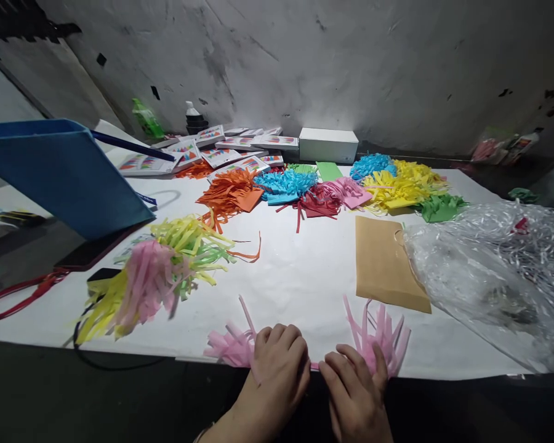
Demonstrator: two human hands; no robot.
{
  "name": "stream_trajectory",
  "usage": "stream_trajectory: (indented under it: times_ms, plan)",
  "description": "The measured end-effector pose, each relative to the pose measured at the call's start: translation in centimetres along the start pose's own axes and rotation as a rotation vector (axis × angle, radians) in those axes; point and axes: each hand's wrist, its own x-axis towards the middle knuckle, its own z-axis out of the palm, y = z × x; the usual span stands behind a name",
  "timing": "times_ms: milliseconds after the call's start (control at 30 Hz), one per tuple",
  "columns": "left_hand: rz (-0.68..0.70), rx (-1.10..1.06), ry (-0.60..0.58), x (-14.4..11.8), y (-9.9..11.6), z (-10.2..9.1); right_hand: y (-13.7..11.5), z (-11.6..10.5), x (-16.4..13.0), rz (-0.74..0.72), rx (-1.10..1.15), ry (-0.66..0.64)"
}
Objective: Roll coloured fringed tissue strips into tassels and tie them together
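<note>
head view: my left hand (277, 363) and right hand (355, 387) lie side by side at the near edge of the counter (300, 277), fingers curled down over a pink fringed paper strip (378, 341). each grip is closed on it, pressing it against the white sheet. its cut fringes fan out left of my left hand and right of my right hand. to the left lies a pile of pink, yellow and green fringes (152, 277). a brown envelope (388, 264) lies to the right, just beside a clear plastic bag (493, 277). bright fringe piles (323, 187) sit far back.
</note>
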Motion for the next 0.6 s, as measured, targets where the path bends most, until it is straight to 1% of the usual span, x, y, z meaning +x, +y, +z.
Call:
stream_trajectory:
  times_ms: [100, 167, 233, 267, 333, 367, 433, 467, 533, 600]
  plan:
    - [0.006, -0.055, -0.006, -0.4, -0.3, -0.2, 0.2, -0.1, 0.0, -0.051, -0.003, 0.067]
    - [0.019, -0.179, -0.062, -1.0, -0.2, -1.2, 0.4, -1.0, 0.1, -0.083, 0.034, 0.078]
    - [0.019, -0.387, -0.165, -1.6, 0.2, -2.8, 0.4, -2.6, 0.3, -0.120, 0.048, 0.061]
    - [0.001, -0.512, -0.236, -1.8, 0.5, -3.5, 0.4, -3.6, 0.5, -0.144, 0.038, 0.058]
    - [-0.097, -0.792, -0.400, -2.0, 1.2, -4.6, 0.4, -5.5, 0.9, -0.188, 0.003, 0.068]
    - [-0.161, -0.941, -0.480, -1.9, 1.7, -4.7, 0.3, -6.4, 1.2, -0.215, -0.009, 0.081]
    - [-0.276, -1.240, -0.608, -1.5, 2.5, -4.1, 0.3, -7.9, 2.0, -0.262, -0.006, 0.109]
    - [-0.317, -1.372, -0.638, -1.2, 3.0, -3.5, 0.4, -8.5, 2.3, -0.273, 0.000, 0.125]
    - [-0.350, -1.551, -0.662, -0.8, 3.9, -1.9, 0.6, -9.3, 2.5, -0.246, 0.027, 0.148]
    - [-0.335, -1.618, -0.636, -0.5, 4.9, -0.5, 0.9, -9.7, 2.0, -0.154, 0.092, 0.161]
